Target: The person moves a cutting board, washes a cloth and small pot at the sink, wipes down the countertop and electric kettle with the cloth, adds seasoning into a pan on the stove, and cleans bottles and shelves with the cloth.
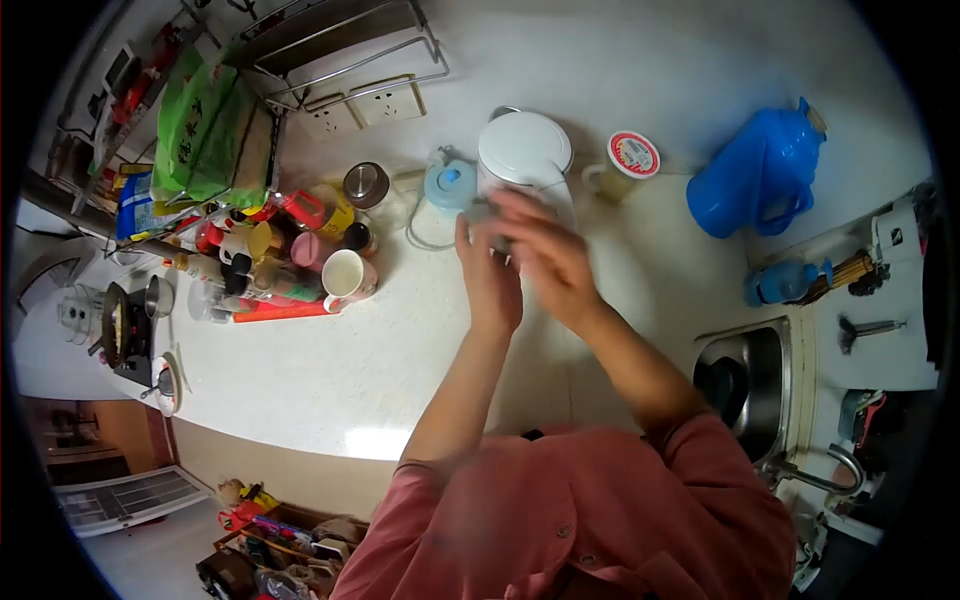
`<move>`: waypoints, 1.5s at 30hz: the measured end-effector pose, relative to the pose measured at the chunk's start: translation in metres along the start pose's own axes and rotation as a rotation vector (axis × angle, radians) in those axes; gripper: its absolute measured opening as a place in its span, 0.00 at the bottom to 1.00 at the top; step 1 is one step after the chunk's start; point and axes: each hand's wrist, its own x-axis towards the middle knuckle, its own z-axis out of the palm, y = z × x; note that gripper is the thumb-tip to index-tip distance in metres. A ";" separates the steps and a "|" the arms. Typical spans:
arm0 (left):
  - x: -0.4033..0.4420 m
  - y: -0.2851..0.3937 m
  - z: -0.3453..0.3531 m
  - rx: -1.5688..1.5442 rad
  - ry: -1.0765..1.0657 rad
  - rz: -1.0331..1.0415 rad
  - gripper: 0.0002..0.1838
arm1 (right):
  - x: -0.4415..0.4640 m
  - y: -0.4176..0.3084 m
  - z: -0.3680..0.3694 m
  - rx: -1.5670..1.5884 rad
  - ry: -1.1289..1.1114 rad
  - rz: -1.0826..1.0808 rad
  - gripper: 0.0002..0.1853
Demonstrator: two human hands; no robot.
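A person in a rose-red shirt (620, 500) holds both hands close together above a white counter (290, 370), the blurred right hand (555, 262) crossing by the left hand (492, 285); whether either grips anything cannot be told. Just beyond the fingers stands a white lidded vessel (524, 148), its front partly hidden by the right hand, contact unclear. Beside it, at left, sits a light-blue pot (450, 188); at right, a container (613, 186) bears a red-and-white lid (634, 154), its print too small to read. Light characters on a green bag (205, 150), far left, are not legible.
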 end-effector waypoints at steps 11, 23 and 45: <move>0.081 -0.024 0.006 1.154 0.016 0.953 0.23 | -0.018 0.064 -0.017 -0.248 0.326 0.418 0.27; 0.078 -0.050 -0.037 0.638 0.151 0.413 0.22 | 0.000 0.115 -0.093 -0.516 0.191 0.101 0.22; 0.050 -0.071 0.041 1.109 0.097 0.922 0.38 | 0.019 0.098 -0.095 0.104 0.247 0.506 0.24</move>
